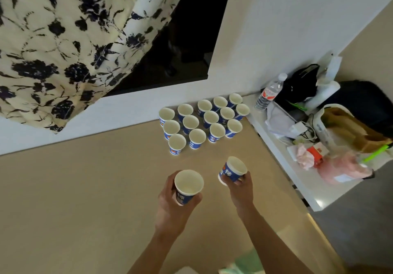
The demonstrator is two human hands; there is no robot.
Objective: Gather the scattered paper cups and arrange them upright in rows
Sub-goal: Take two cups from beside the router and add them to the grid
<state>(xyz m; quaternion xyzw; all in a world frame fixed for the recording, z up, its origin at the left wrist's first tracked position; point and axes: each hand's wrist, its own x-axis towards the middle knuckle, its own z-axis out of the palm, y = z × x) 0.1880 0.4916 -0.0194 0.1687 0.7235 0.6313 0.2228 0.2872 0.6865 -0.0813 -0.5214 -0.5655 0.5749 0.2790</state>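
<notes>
Several blue-and-white paper cups (204, 120) stand upright in three rows on the beige floor, close to the white wall base. My left hand (172, 207) grips one more cup (188, 185) upright, its open mouth facing up. My right hand (241, 188) holds another cup (232, 170) by its lower part, tilted with its mouth up and to the right. Both held cups hover in front of the rows, a short way from the nearest row.
A white low shelf (297, 180) on the right carries a water bottle (269, 93), a black bag (302, 84), a paper bag (348, 129), cables and pink wrappers. A floral curtain (63, 39) hangs at upper left beside a dark window. Bare beige floor (74, 199) lies to the left.
</notes>
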